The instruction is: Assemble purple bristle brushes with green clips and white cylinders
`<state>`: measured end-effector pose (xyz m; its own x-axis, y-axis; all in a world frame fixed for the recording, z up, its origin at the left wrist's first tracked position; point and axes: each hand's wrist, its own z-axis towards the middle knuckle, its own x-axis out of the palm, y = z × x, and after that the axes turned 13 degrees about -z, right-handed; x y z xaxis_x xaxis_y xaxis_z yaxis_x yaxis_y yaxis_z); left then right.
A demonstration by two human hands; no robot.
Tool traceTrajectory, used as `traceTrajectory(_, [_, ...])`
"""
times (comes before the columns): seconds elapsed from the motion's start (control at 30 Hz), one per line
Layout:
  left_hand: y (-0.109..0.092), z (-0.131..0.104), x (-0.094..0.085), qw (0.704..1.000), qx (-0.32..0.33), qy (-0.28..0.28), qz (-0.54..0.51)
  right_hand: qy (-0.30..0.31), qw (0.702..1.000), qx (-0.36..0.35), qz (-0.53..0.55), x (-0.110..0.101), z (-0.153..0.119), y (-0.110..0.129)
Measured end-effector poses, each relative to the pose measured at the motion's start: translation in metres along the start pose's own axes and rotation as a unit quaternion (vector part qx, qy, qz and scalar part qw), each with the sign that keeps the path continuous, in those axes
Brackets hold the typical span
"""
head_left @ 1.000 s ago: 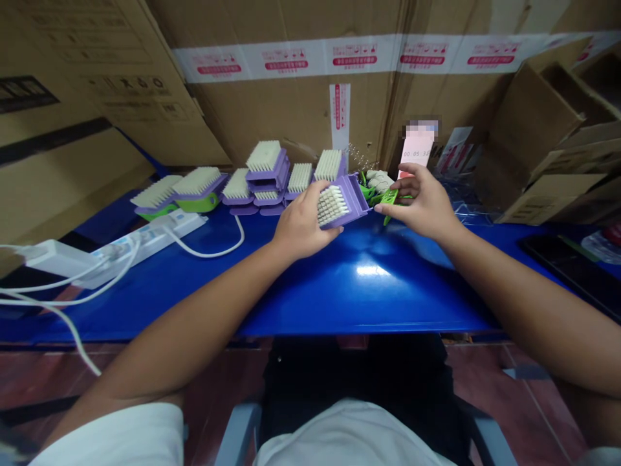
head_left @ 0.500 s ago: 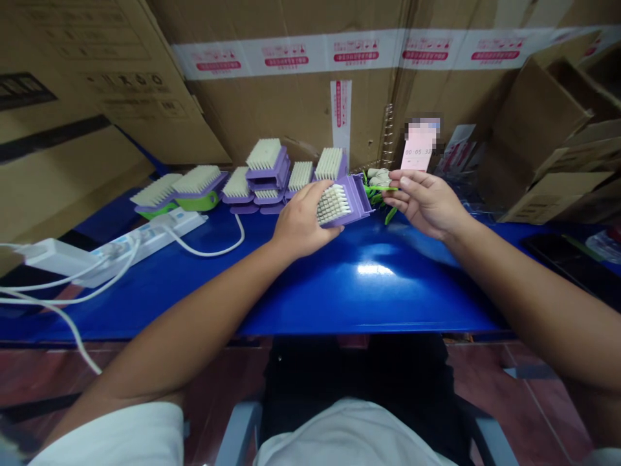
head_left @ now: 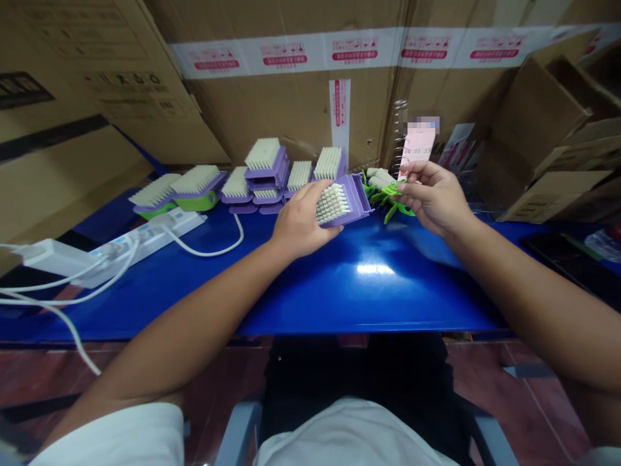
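Observation:
My left hand (head_left: 301, 223) is wrapped round a purple scrub brush (head_left: 358, 199) whose cream bristles face me; its open purple end points right. Thumb and fingers of my right hand (head_left: 434, 197) pinch together at the lower end of a thin, shiny wire coil (head_left: 400, 133), which stands up from them in front of the pink-screened phone (head_left: 418, 149). Just left of those fingertips lies a heap of bright green plastic parts (head_left: 388, 193) with off-white cylindrical pieces (head_left: 381, 176). The pinched end of the coil is hidden by my fingers.
More purple brushes (head_left: 264, 155), some stacked, stand at the back of the blue table (head_left: 310, 285). Two green-and-purple brushes (head_left: 196, 181) sit left, behind a white power strip (head_left: 145, 243) with cables. Cardboard boxes (head_left: 291, 97) wall the back; a dark flat object (head_left: 563, 259) lies right.
My right hand has shifted slightly right, and the wire coil has moved right with it, now overlapping the phone. My left hand and its brush have barely moved.

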<state>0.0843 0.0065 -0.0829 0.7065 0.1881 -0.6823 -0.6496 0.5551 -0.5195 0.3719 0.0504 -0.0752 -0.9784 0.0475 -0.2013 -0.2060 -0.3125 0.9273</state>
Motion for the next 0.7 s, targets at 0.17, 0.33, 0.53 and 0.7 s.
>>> traceTrajectory(0.17, [-0.0016,-0.0006,-0.0010,1.000,0.003,0.004,-0.004,-0.037,0.999,0.006,0.006,-0.0016,0.0028,0.0010])
traceTrajectory(0.33, [-0.0034,-0.0011,-0.0013,1.000,-0.003,0.006,0.004,-0.023,0.999,0.009,0.021,-0.0002,0.0032,-0.0020])
traceTrajectory(0.53, [-0.0023,-0.0009,0.0000,1.000,-0.003,0.003,0.000,0.012,1.000,0.029,0.002,-0.0004,0.0029,-0.0042])
traceTrajectory(0.7, [-0.0031,-0.0013,-0.0005,1.000,0.000,0.005,-0.003,0.037,0.997,0.065,0.026,0.0050,-0.0019,0.0041])
